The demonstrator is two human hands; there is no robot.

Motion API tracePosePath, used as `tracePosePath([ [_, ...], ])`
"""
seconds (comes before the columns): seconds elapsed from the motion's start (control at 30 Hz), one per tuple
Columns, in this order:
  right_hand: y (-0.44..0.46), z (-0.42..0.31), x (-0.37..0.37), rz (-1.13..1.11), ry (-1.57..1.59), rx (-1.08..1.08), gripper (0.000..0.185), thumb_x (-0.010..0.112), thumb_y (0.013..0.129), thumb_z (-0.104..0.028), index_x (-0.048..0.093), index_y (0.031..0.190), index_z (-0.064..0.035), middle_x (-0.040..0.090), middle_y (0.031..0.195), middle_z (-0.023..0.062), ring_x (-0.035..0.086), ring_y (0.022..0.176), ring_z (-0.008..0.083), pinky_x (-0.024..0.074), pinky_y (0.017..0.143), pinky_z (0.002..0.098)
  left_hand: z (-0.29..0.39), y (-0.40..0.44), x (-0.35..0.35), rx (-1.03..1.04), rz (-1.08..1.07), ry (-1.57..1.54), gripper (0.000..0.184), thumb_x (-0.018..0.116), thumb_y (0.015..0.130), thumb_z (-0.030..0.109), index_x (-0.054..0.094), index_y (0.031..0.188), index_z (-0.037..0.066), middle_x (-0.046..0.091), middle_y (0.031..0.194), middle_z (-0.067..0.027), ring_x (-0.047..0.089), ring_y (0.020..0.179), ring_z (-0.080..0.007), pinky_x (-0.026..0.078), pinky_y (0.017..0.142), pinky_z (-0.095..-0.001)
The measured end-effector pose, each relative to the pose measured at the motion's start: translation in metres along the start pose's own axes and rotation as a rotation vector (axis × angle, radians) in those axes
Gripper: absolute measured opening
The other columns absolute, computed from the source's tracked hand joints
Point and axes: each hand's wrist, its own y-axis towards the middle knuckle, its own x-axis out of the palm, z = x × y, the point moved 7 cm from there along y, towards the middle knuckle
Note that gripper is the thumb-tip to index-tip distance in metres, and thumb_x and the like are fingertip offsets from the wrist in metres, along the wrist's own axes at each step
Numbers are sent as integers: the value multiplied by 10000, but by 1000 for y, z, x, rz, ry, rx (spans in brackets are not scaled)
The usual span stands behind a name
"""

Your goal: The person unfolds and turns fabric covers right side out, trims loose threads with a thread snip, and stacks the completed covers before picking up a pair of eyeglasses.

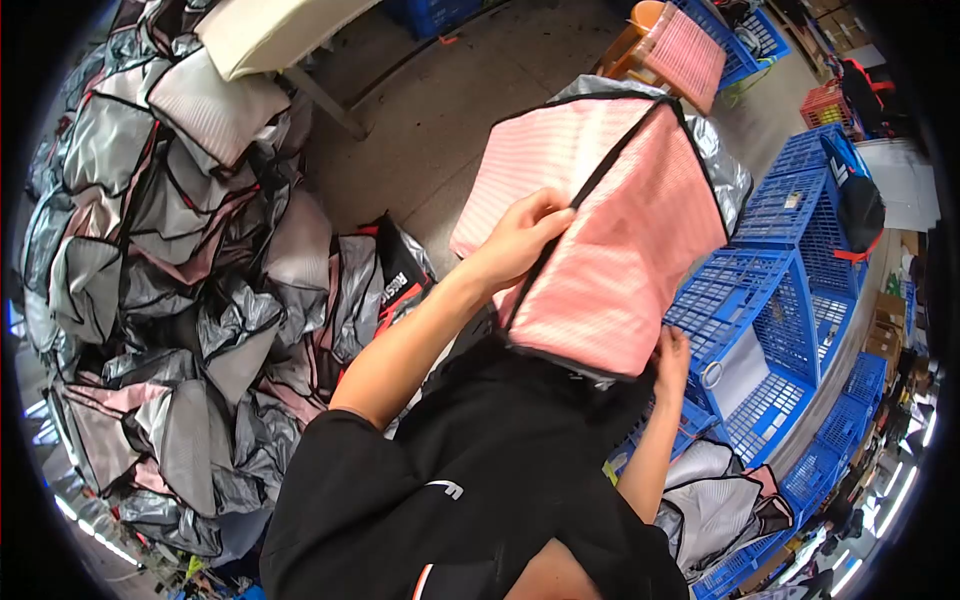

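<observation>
A large pink ribbed fabric bag [640, 240] with black piping and a silvery lining is spread in front of my chest. My left hand [525, 235] is closed on the black seam that runs down its middle, thumb and fingers pinching the binding. At the bag's lower right corner is my right hand [672, 360], its fingers curled against the edge; part of the grip is hidden behind the fabric. Some silver lining [725, 165] shows beyond the bag's right side.
On the left rises a big heap of grey and silver bags [190, 260]. Blue plastic crates [760, 330] line the right side, with more bags [715, 500] lying by them. A cream-topped table [275, 35] and a stool with a pink woven cover [683, 55] stand ahead.
</observation>
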Motion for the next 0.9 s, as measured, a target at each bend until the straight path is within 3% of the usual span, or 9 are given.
tracePosePath([
  [0.3, -95, -131, 41, 104, -215, -397, 381, 683, 1054, -220, 588, 1357, -9, 683, 1213, 66, 654, 1093, 141, 537, 908, 290, -15, 12, 24, -75, 4, -93, 115, 644, 1048, 141, 644, 1106, 41, 647, 961, 26, 576, 858, -50, 491, 783, -225],
  [0.37, -139, -162, 83, -51, -190, -496, 534, 750, 1001, -261, 548, 1421, -1, 656, 1321, 148, 636, 1229, 235, 493, 1071, 389, -18, 13, 21, -94, 14, -65, 122, 647, 1048, 146, 644, 1108, 39, 649, 968, 21, 576, 867, -54, 486, 787, -225],
  [0.43, -196, -212, 133, -64, -704, -843, 760, 833, 906, -318, 486, 1484, 31, 595, 1424, 247, 555, 1379, 354, 375, 1202, 487, -24, 16, 21, -78, -5, -87, 136, 644, 1057, 155, 637, 1135, 44, 663, 993, 14, 611, 874, -58, 516, 784, -226],
  [0.57, -192, -168, 210, -20, -960, -1048, 971, 911, 773, -325, 425, 1493, 110, 526, 1475, 333, 464, 1434, 491, 347, 1222, 522, -11, 16, 31, 4, 11, 127, 131, 645, 1053, 155, 641, 1104, 34, 651, 969, 17, 582, 885, -62, 486, 794, -228],
  [0.6, -190, -177, 213, 34, -900, -1124, 784, 900, 759, -215, 561, 1405, 71, 631, 1364, 291, 605, 1313, 429, 478, 1118, 480, -5, 20, 31, 21, 47, 238, 152, 615, 1069, 160, 639, 1120, 19, 655, 946, -3, 604, 883, -78, 506, 798, -242],
  [0.7, -157, -175, 189, -25, -783, -1122, 573, 825, 751, -86, 672, 1291, 28, 740, 1171, 228, 744, 1067, 338, 590, 928, 425, 8, 19, 37, -129, -106, -67, 188, 576, 1084, 163, 645, 1156, 3, 674, 949, -42, 637, 891, -105, 530, 808, -268],
  [0.73, -149, -185, 170, 16, -708, -1053, 475, 785, 750, -44, 713, 1217, 4, 753, 1036, 203, 753, 915, 305, 589, 814, 403, 27, 15, 42, -16, -103, 157, 231, 538, 1101, 168, 641, 1207, -10, 691, 976, -71, 664, 900, -137, 547, 817, -298],
  [0.83, -139, -207, 90, 161, -585, -661, 338, 720, 771, -4, 758, 1106, -28, 706, 772, 208, 705, 628, 294, 527, 612, 394, 55, -11, 41, 272, -196, 763, 502, 756, 976, 326, 614, 1333, 2, 705, 1166, -120, 682, 1103, -245, 536, 964, -349],
  [0.9, -156, -201, 39, 199, -525, -825, 264, 680, 841, -51, 753, 1085, 18, 655, 709, 215, 648, 557, 302, 486, 577, 393, 66, -50, 59, 500, -416, 1017, 810, 886, 793, 413, 564, 1430, 29, 629, 1352, -172, 595, 1294, -314, 489, 1062, -428],
])
